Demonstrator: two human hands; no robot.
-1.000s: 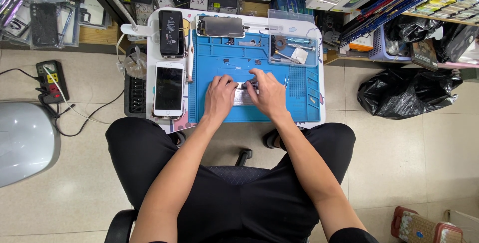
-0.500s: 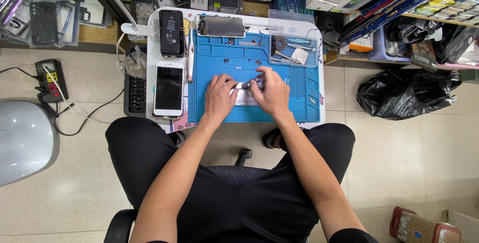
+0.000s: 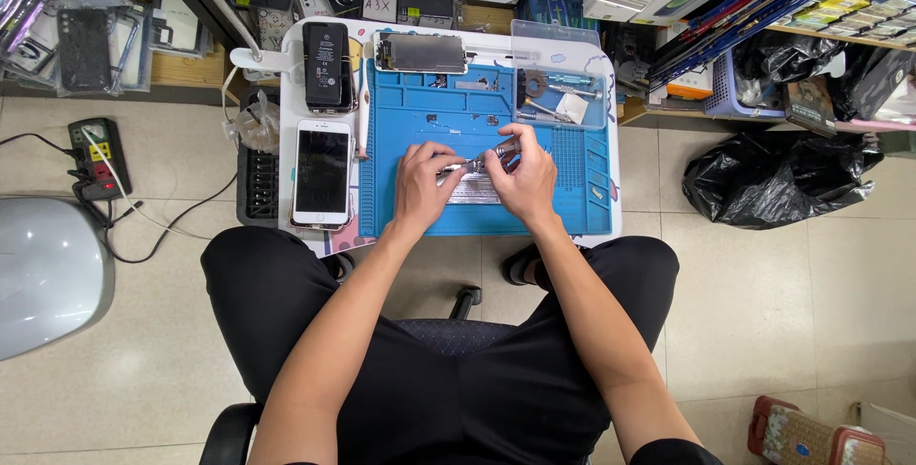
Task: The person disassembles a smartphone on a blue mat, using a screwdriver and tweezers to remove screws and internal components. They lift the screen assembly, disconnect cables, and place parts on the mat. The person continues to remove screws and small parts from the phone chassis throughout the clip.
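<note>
Head view shows my left hand (image 3: 423, 182) pinning the opened phone body (image 3: 474, 186) flat on the blue mat (image 3: 410, 112) mid-worktop, so my right hand (image 3: 527, 177), grip closed around a small screwdriver (image 3: 503, 151), can work steadily.

White smartphone (image 3: 322, 175), screen dark, left of the blue work mat (image 3: 420, 107). Black phone battery (image 3: 325, 64) above it, upper centre-left. Detached phone screen (image 3: 421, 52) at the mat's top edge. Power strip (image 3: 95, 153), far left. Black rubbish bag (image 3: 778, 177), right. Grey rounded bin lid (image 3: 48, 274), lower left.
</note>
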